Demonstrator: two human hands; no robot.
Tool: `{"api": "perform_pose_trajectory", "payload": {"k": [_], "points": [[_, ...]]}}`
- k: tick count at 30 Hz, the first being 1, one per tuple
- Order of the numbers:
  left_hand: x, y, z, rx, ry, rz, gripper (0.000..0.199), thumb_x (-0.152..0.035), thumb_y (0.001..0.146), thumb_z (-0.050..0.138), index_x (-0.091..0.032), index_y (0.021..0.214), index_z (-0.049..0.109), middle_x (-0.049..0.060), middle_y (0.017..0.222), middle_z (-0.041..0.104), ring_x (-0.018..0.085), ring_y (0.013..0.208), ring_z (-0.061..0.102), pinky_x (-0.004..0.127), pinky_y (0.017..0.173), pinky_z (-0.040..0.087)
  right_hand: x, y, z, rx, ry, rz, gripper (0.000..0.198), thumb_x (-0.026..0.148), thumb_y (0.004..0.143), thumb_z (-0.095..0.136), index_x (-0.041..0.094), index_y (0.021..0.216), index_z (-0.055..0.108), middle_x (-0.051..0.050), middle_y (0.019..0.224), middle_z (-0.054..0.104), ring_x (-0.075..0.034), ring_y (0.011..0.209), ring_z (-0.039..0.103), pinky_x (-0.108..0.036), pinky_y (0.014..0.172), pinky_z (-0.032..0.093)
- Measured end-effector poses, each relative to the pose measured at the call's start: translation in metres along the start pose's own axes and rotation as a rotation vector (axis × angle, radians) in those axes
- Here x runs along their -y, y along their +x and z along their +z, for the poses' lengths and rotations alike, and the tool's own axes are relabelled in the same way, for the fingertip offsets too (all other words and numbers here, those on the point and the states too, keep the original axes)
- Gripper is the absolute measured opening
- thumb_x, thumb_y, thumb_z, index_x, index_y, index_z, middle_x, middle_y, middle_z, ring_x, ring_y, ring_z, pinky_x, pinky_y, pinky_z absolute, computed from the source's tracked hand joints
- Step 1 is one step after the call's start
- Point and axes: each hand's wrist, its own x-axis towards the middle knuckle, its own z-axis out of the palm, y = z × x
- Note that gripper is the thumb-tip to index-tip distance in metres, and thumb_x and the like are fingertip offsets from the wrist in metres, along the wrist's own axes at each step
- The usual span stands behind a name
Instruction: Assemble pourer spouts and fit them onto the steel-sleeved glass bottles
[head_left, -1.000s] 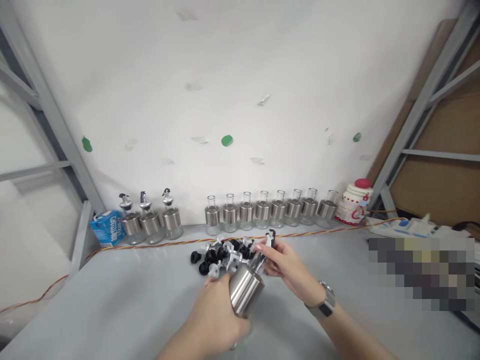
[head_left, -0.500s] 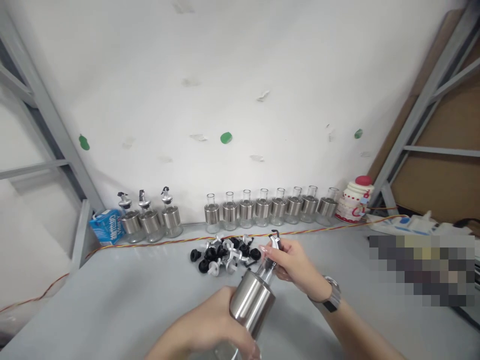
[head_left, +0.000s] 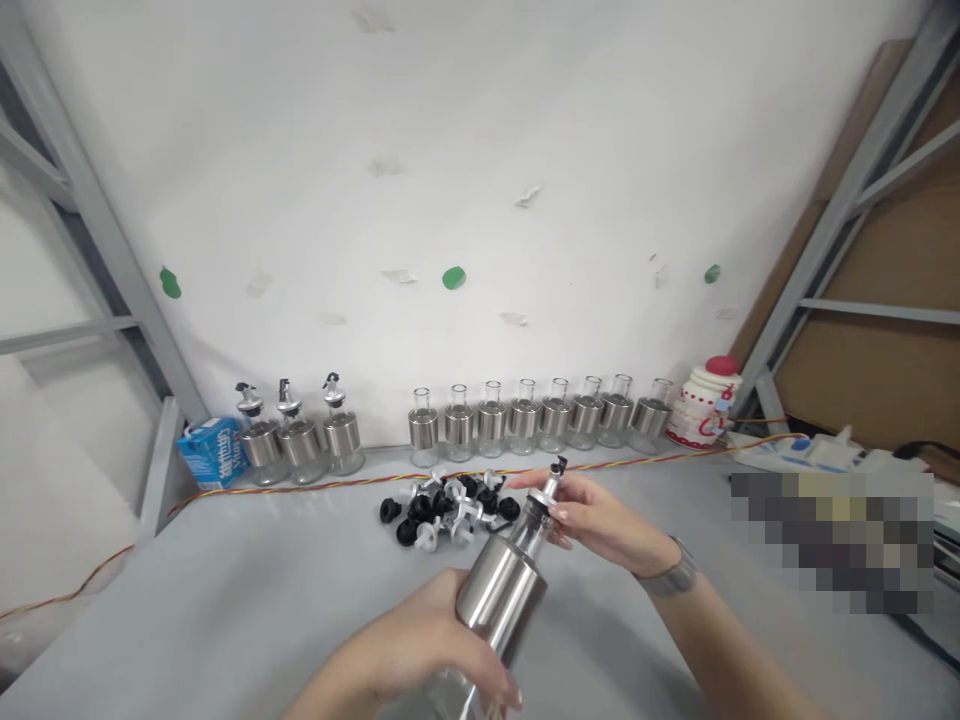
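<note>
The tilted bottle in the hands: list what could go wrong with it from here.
1. The bottle leans in the left hand; its smooth metal sleeve might slip.
2. The right hand's fingers are at the pourer in the glass neck; sideways force could strain the glass.
3. The loose black and silver parts lie just beyond; a stray knock might scatter them.
</note>
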Motion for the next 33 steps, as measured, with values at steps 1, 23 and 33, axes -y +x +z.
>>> {"api": "perform_pose_trajectory", "payload": {"k": [1,23,33], "points": [[0.0,0.001,0.002,-0.071,0.062,0.04,0.045,-0.015,0.043,0.074,-0.015,0.084,0.058,-0.003,0.064,0.053,0.01,0.056,0.048,0.019,0.049,0.034,-0.002,0.003,0.002,-0.07,-0.04,0.012,0.031,0.037,0.07,0.062,0.016,0.093,0.058,0.003,0.062,0.043,-0.005,0.048,0.036,-0.02,0.045,0.029],[0.015,0.008,-0.009,0.419,-0.423,-0.03,0.039,-0.004,0.04,0.061,-0.007,0.079,0.062,0.007,0.07,0.065,0.018,0.067,0.057,0.033,0.072,0.04,0.003,-0.013,0.0,0.021,-0.206,-0.286,0.024,0.034,0.063,0.068,0.021,0.082,0.062,-0.002,0.072,0.053,-0.015,0.062,0.046,-0.026,0.054,0.036],[0.008,0.004,-0.006,0.032,-0.122,-0.068,0.048,-0.01,0.04,0.075,-0.013,0.084,0.056,0.002,0.063,0.063,0.015,0.057,0.057,0.024,0.053,0.041,-0.006,0.001,0.012,-0.322,-0.092,0.002,0.023,0.033,0.064,0.068,0.017,0.073,0.054,0.003,0.058,0.045,-0.007,0.047,0.034,-0.018,0.042,0.023]]}}
